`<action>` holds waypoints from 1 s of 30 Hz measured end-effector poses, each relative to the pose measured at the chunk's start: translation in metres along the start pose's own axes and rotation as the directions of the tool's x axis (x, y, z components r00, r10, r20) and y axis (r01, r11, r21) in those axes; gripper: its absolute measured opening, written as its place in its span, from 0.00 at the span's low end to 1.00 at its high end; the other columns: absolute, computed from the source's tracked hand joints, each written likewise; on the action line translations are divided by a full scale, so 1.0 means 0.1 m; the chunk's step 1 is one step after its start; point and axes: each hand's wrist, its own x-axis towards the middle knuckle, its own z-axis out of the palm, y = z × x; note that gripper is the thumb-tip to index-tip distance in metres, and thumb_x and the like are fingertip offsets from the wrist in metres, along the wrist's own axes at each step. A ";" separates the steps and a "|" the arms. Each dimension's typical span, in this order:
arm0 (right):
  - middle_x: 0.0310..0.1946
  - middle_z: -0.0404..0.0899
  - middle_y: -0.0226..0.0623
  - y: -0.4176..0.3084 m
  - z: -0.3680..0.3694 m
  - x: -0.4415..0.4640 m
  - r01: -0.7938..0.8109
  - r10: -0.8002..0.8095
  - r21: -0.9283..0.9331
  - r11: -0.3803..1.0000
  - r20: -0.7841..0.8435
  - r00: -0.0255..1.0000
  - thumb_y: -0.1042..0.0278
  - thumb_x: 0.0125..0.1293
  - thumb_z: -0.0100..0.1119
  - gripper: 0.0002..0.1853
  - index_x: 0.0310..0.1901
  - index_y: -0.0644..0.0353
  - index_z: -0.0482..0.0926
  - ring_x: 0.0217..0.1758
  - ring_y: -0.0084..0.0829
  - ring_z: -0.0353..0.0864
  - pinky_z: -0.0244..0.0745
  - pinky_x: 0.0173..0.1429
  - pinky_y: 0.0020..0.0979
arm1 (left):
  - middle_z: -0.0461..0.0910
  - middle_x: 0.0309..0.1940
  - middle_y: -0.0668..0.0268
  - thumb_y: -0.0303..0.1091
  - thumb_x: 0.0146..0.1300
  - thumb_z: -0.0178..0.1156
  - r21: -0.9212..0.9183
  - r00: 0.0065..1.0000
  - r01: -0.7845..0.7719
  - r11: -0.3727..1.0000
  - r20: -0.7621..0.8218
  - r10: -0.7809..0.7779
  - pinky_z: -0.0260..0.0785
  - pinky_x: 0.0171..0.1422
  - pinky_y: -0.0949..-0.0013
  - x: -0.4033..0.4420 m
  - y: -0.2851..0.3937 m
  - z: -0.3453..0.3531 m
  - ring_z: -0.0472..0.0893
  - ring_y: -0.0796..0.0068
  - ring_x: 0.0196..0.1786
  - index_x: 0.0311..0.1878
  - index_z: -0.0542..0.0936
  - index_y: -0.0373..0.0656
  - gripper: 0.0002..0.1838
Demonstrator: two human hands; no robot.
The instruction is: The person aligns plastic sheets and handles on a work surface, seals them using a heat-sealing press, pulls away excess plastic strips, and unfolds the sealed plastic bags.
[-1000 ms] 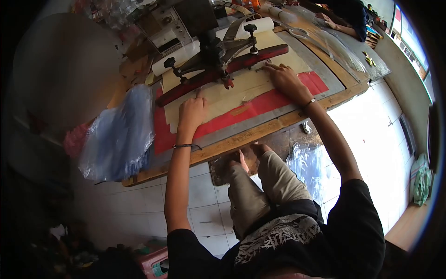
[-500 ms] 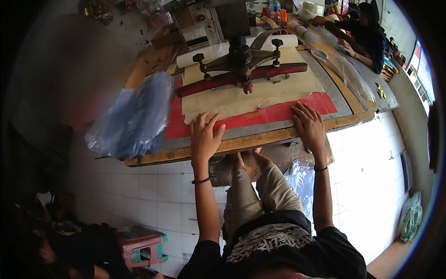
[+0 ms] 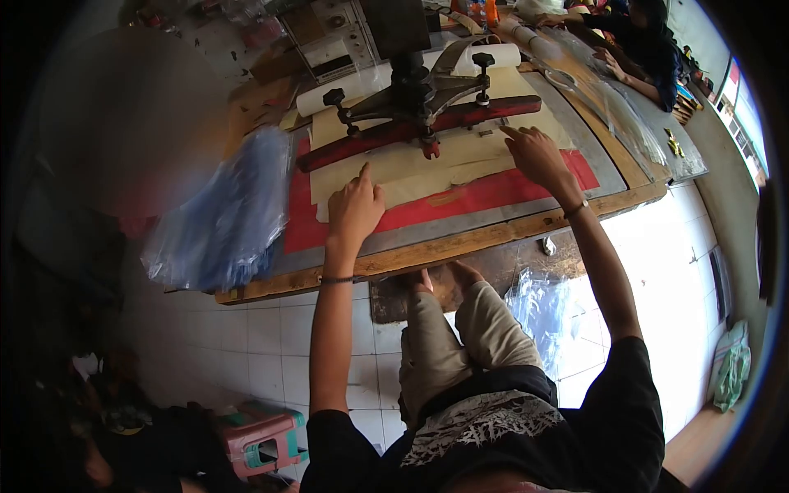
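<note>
My left hand (image 3: 355,209) rests on the near left part of a beige sheet (image 3: 403,179), its index finger stretched forward and nothing in its grip. Toward the right, my right hand (image 3: 538,162) reaches over the sheet, index finger extended close to a small metal piece (image 3: 488,128) near the press bar. A red sheet (image 3: 468,194) lies beneath the beige one and shows along the near edge. Across both hangs a long red press bar (image 3: 353,150), held by a dark metal bracket (image 3: 450,97) with black knobs. Whether the bar touches the sheet I cannot tell.
Clear plastic sheets with a bluish look (image 3: 226,218) hang over the table's left side. A control box (image 3: 329,37) stands behind the press. Scissors (image 3: 567,80) and plastic strips lie to the right, where another person (image 3: 649,49) works. A stool (image 3: 261,440) is at lower left.
Both hands have moved forward from the near edge of the red sheet, onto or over the beige sheet. My right hand now reaches close to the press bar. The view has shifted slightly.
</note>
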 end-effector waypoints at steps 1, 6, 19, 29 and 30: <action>0.40 0.83 0.47 0.04 0.04 0.09 0.034 -0.034 0.000 0.999 0.037 0.999 0.66 0.70 0.49 0.16 0.55 0.55 0.80 0.44 0.48 0.82 0.77 0.51 0.47 | 0.84 0.38 0.48 0.37 0.64 0.53 0.043 0.993 0.058 0.997 0.105 -0.062 0.76 0.49 0.52 0.12 0.03 -0.02 0.84 0.50 0.41 0.65 0.71 0.36 0.27; 0.37 0.84 0.49 0.02 0.08 0.17 -0.044 0.044 0.012 0.999 0.053 0.998 0.63 0.71 0.45 0.19 0.57 0.54 0.80 0.42 0.49 0.83 0.77 0.49 0.48 | 0.84 0.29 0.49 0.39 0.64 0.50 0.134 0.997 0.029 0.991 0.068 -0.038 0.77 0.45 0.50 0.30 -0.08 0.14 0.84 0.48 0.35 0.68 0.70 0.39 0.29; 0.34 0.82 0.48 -0.01 0.16 0.15 -0.042 0.051 -0.129 0.991 0.065 0.997 0.66 0.71 0.46 0.18 0.57 0.55 0.79 0.38 0.48 0.83 0.77 0.47 0.47 | 0.82 0.27 0.50 0.36 0.64 0.51 0.145 0.999 0.039 0.989 0.026 -0.043 0.78 0.41 0.51 0.27 -0.04 0.20 0.84 0.50 0.33 0.63 0.78 0.55 0.23; 0.36 0.83 0.48 0.01 0.21 0.14 -0.075 0.078 -0.097 0.993 0.033 0.996 0.64 0.70 0.46 0.18 0.57 0.54 0.80 0.41 0.49 0.83 0.77 0.49 0.47 | 0.83 0.28 0.53 0.38 0.63 0.53 0.153 0.997 0.069 0.986 0.013 -0.072 0.78 0.40 0.54 0.26 -0.03 0.21 0.85 0.54 0.33 0.63 0.78 0.54 0.23; 0.37 0.83 0.48 -0.01 0.18 0.14 -0.078 0.082 -0.087 0.993 0.038 0.996 0.64 0.70 0.46 0.18 0.57 0.54 0.80 0.41 0.49 0.83 0.77 0.49 0.47 | 0.83 0.28 0.52 0.37 0.63 0.52 0.147 0.996 0.082 0.986 0.023 -0.086 0.78 0.42 0.52 0.27 -0.02 0.21 0.85 0.52 0.35 0.63 0.78 0.55 0.24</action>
